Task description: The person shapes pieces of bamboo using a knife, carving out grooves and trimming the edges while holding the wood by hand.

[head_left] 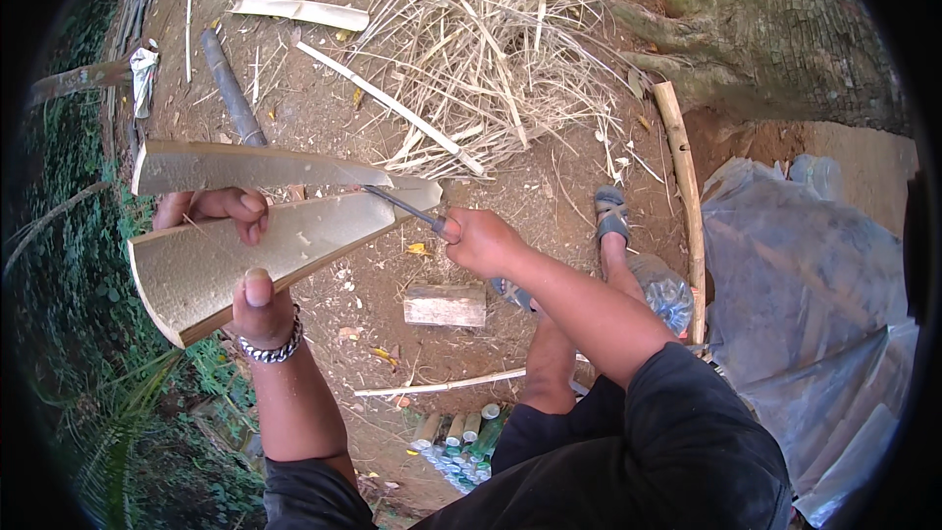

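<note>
A pale bamboo piece (pixel 260 260) is held up at the left, its smooth inner face toward me. My left hand (pixel 260 309) grips it, the thumb on the near edge and the fingers coming round behind, showing in the gap beyond. A second bamboo strip (pixel 255 168) spreads away from it at the left, and the two come together near the right end. Into that narrow end of the split reaches the dark blade of a knife (pixel 407 206). My right hand (pixel 483 243) is closed round the knife's handle.
Dry bamboo shavings (pixel 510 59) lie heaped ahead, near loose strips and a dark bamboo tube (pixel 231 83). A wood block (pixel 444 305) sits near my feet. Rightward are a pole (pixel 680 167), a tree trunk (pixel 785 59) and plastic sheeting (pixel 805 265). Green plants (pixel 69 304) edge the left.
</note>
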{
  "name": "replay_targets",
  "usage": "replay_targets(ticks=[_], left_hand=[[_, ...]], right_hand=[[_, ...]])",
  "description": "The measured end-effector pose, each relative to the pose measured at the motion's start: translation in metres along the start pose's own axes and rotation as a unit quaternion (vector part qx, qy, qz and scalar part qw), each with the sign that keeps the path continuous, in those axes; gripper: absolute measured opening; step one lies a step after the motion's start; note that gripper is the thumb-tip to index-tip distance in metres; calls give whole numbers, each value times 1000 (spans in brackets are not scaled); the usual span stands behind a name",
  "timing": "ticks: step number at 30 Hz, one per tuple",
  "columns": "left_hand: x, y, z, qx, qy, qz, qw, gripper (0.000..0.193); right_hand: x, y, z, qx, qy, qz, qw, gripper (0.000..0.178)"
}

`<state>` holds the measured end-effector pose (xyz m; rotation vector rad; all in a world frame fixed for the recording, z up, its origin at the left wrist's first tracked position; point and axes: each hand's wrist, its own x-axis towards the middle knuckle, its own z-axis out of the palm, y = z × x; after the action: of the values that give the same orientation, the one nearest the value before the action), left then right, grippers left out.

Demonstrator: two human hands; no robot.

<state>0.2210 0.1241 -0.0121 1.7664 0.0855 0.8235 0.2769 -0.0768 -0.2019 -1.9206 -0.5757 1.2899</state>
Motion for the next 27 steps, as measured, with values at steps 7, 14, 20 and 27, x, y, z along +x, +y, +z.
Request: replay_targets(ticks=[7, 14, 20, 27], left_hand=[[-3, -3, 0, -10, -25, -3, 1000, 91], [-2, -10, 2, -29, -37, -9, 999, 90], [-10, -13, 6, -61, -18, -27, 998, 92], [-10, -3, 23, -3, 19, -23, 1000, 100]], right_hand=[[-3, 4, 2, 20, -4, 4, 1000, 20], [-3, 13, 6, 31, 16, -6, 999, 22], [-10, 10, 2, 26, -3, -1, 1000, 27], [-17, 11, 15, 102, 42, 10, 994, 33]])
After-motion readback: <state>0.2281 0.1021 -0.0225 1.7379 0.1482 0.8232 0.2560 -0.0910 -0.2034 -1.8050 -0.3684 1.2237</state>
